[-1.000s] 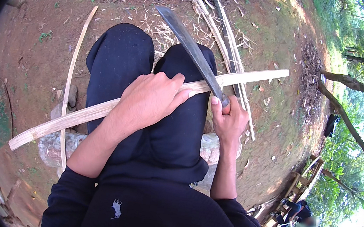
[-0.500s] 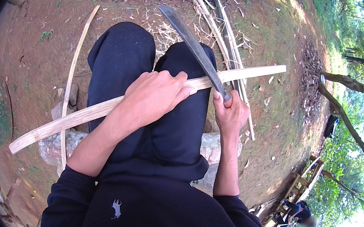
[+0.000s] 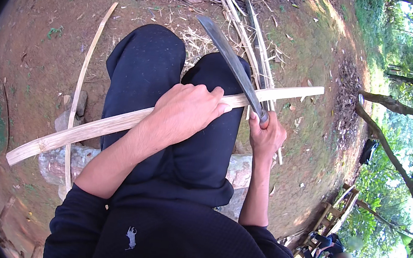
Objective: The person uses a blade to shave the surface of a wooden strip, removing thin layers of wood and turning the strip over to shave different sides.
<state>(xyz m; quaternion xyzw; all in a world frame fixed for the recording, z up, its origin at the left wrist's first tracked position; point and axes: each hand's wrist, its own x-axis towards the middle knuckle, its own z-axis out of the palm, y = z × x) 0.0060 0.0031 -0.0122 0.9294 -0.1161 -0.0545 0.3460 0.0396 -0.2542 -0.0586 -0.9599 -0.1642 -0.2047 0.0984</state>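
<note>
Down near the lower edge, the person's dark sweater fills the view, and both bare forearms reach forward from it over the dark trousers. They sit on a grey stone block (image 3: 55, 162) that shows under the thighs on both sides.

The left hand (image 3: 185, 114) is wrapped over a long pale bamboo strip (image 3: 89, 131), fingers curled round it and the thumb toward the blade, pressing the strip across the knees. The strip runs slantwise from low on the person's left, past the block, up to its far end on the right over bare ground.

Just right of that, the right hand (image 3: 267, 136) is clenched round the handle of a long dark knife (image 3: 232, 63). The blade rises up and to the left from the fist, and its lower part crosses the strip just beside the left hand's fingertips; whether the edge bites into the wood cannot be told.

Beyond the knees, a thin curved sliver (image 3: 89, 59) lies on the reddish earth to the left, and a loose bundle of split strips (image 3: 250, 37) lies ahead with dry shavings and leaves. Far right, trees and grass slope away.
</note>
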